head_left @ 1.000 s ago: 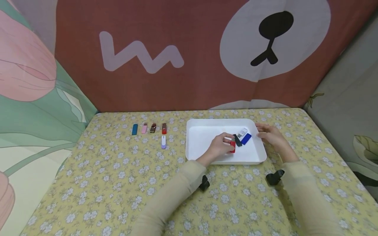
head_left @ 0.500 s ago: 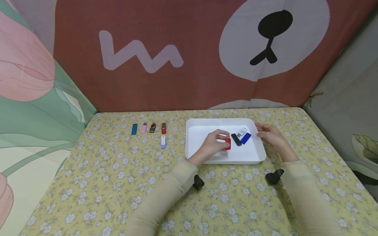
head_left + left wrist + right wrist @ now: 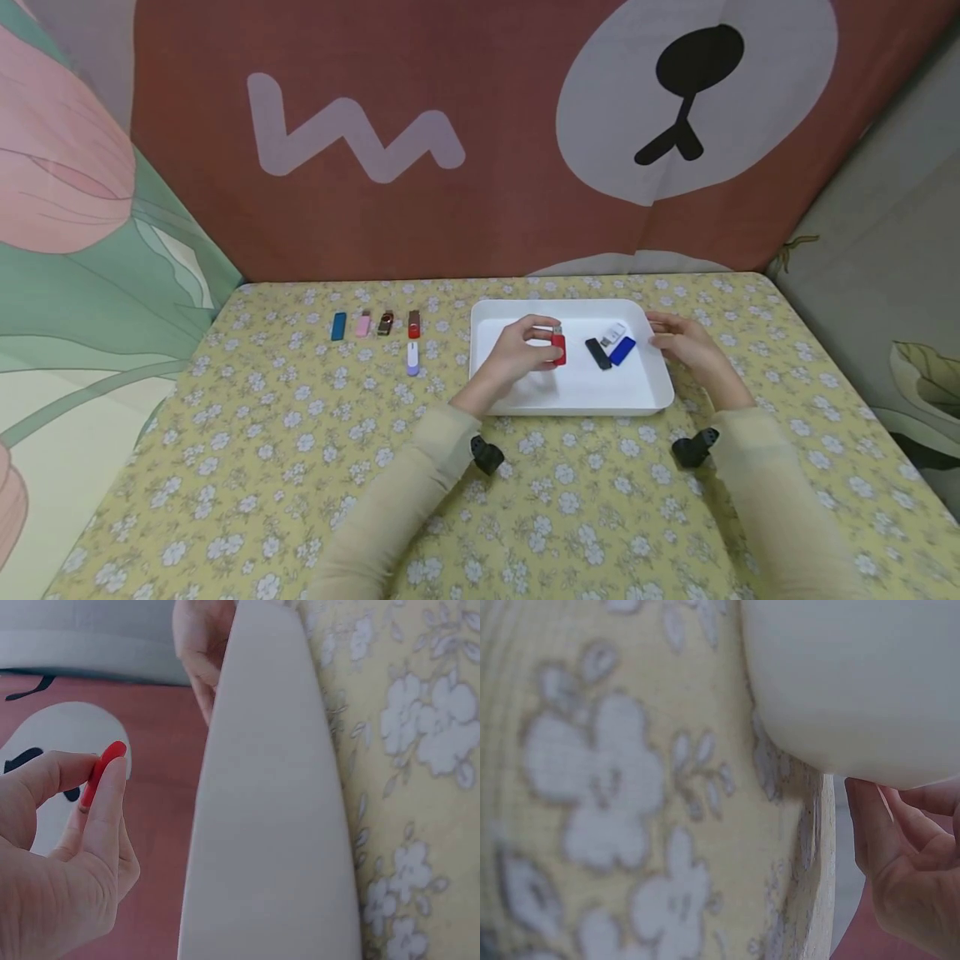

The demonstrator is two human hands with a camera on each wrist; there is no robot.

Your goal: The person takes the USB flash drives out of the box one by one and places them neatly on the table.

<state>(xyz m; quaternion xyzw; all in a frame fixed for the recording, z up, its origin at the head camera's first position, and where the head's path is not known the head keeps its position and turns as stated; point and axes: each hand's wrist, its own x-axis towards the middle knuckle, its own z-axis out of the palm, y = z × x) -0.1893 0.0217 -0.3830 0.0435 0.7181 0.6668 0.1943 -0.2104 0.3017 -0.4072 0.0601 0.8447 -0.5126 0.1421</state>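
My left hand (image 3: 517, 350) pinches a red USB flash drive (image 3: 558, 348) between thumb and fingertips, its metal plug pointing away, above the left half of a white tray (image 3: 517, 407). In the left wrist view the red drive (image 3: 103, 774) shows edge-on, raised above the tray wall. The tray also holds a black flash drive (image 3: 597, 354), a white one (image 3: 615, 333) and a blue one (image 3: 622, 351), grouped at its right. My right hand (image 3: 693, 350) rests its fingertips against the tray's right side; in the right wrist view the fingers touch its outer wall (image 3: 855, 690).
Left of the tray, a row of drives lies on the flowered tablecloth (image 3: 262, 417): teal (image 3: 339, 326), pink (image 3: 363, 324), dark brown (image 3: 386, 323) and red-brown (image 3: 414, 324). Below the last is a white-and-purple drive (image 3: 412, 358). A bear-print cloth (image 3: 510, 208) hangs behind the table.
My left hand has carried the red flash drive leftward across the tray, away from the black, white and blue drives. My right hand has stayed at the tray's right side.
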